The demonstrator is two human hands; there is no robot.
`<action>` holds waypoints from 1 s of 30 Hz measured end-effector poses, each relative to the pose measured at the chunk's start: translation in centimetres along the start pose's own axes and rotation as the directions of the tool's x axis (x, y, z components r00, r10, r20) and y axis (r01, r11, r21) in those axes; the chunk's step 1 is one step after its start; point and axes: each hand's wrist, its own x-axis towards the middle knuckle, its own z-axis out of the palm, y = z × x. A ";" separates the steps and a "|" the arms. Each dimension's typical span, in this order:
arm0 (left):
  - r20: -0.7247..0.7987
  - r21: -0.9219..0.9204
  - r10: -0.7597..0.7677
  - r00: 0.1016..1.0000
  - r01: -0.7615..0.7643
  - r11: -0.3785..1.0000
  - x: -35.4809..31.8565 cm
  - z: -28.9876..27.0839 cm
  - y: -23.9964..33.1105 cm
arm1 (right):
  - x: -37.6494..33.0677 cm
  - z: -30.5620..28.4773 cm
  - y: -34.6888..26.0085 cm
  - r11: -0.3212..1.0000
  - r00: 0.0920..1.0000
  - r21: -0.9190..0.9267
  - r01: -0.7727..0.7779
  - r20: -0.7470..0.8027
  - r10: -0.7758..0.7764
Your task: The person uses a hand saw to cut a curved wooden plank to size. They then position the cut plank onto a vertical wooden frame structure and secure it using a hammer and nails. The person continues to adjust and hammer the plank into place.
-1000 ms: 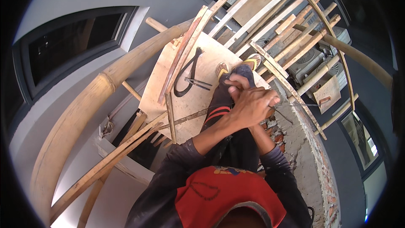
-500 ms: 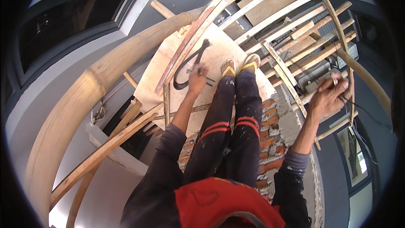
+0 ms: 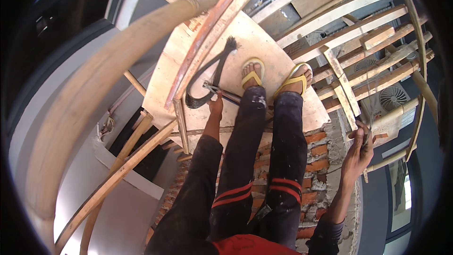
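Note:
I sit on a brick wall (image 3: 316, 151) with both feet in yellow sandals (image 3: 252, 73) on a plywood board (image 3: 264, 42). My left hand (image 3: 215, 107) reaches down to the board and closes on the end of a metal pincer tool (image 3: 225, 93). The tool lies beside a dark looped bundle of wire (image 3: 207, 78). Out to the right, my right hand (image 3: 359, 148) pinches a few thin wire strands (image 3: 369, 125) next to a wooden slat (image 3: 342, 87).
Bamboo poles (image 3: 94, 94) and wooden slats (image 3: 358, 23) form scaffolding around the board. A reddish plank (image 3: 207, 33) lies across the board's left side. Below are a grey wall, window frames and an outdoor fan unit (image 3: 391, 97). There is a drop on both sides.
My hands, joined over my knees a second ago, have parted. The left has gone down to the tool on the board; the right has swung out to the slats with wire.

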 end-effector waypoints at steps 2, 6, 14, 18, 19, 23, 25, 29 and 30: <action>0.034 0.001 -0.076 0.997 0.076 0.997 2.6 2.0 -0.1 | -0.1 1.5 0.8 0.993 0.993 -0.018 -0.117 0.019 0.117; 0.237 -0.026 -0.025 0.971 0.032 0.999 11.2 5.3 -5.2 | 0.1 4.4 2.2 0.989 0.997 -0.146 -0.032 0.070 0.043; 0.104 0.464 0.519 0.849 -0.503 0.730 18.0 7.6 -14.3 | 0.2 8.4 -0.3 0.971 0.981 -0.212 0.108 0.183 -0.069; -0.283 0.353 0.306 0.909 -0.198 0.914 9.1 4.4 -11.2 | 0.2 8.5 -2.9 0.974 0.982 -0.186 0.133 0.160 -0.103; -0.265 0.375 0.322 0.909 -0.210 0.903 7.4 3.2 -10.9 | 0.2 8.4 -3.1 0.979 0.981 -0.149 0.139 0.160 -0.114; -0.274 0.425 0.760 0.590 -0.635 0.646 10.1 1.9 -15.3 | -0.2 6.8 -4.4 0.966 0.960 -0.118 0.230 0.188 -0.206; -0.105 0.390 0.839 0.534 -0.754 0.529 8.4 0.4 -9.1 | -1.1 6.5 -3.9 0.968 0.967 -0.149 0.203 0.186 -0.175; 0.043 0.455 0.905 0.424 -0.815 0.360 5.7 -1.0 0.7 | -0.9 5.7 -4.7 0.903 0.946 -0.371 0.216 0.308 -0.100; 0.089 0.486 0.906 0.413 -0.812 0.323 6.6 -0.5 1.5 | -0.7 5.7 -4.8 0.898 0.935 -0.364 0.247 0.332 -0.123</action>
